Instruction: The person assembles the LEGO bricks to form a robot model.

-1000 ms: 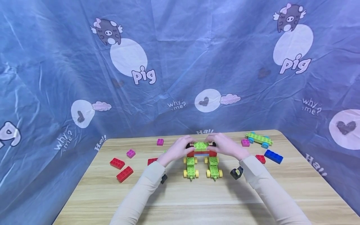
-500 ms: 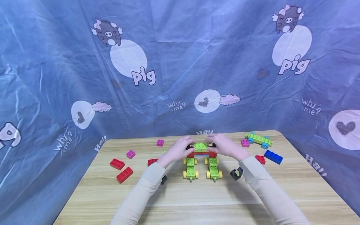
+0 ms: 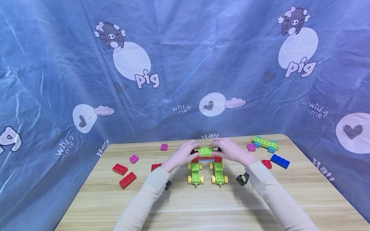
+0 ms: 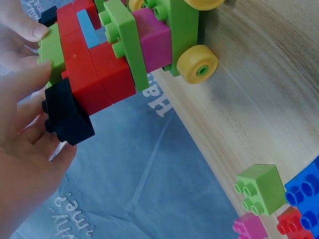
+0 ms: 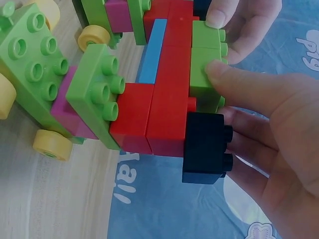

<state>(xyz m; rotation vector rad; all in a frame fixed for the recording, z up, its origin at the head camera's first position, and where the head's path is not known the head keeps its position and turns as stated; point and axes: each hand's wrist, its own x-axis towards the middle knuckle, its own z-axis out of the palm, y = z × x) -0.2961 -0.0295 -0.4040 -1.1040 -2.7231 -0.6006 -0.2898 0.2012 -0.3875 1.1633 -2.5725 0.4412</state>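
Observation:
A toy brick structure stands mid-table on two lime green wheeled bases (image 3: 195,177) with yellow wheels. Red bricks (image 5: 169,99) bridge them, with a light blue brick (image 5: 152,55) in between. Along the top sit two lime green bricks (image 3: 206,151), flanked by black bricks (image 4: 69,113) at the ends. My left hand (image 3: 183,154) grips the left end, its thumb on a green brick and its fingers behind the black one. Mirroring it, my right hand (image 3: 230,150) holds the right end, thumb against the other green brick, fingers behind a black brick (image 5: 203,147).
At the left lie red bricks (image 3: 127,180) and magenta bricks (image 3: 134,159). Another red brick (image 3: 156,166) is partly behind the left forearm. To the right are a blue brick (image 3: 280,161), a red brick (image 3: 266,164), a magenta brick (image 3: 251,147) and a green base with blue wheels (image 3: 264,143).
The head view has shifted very slightly, so everything sits a little lower in it. Both hands keep their hold on the structure, which stays in place.

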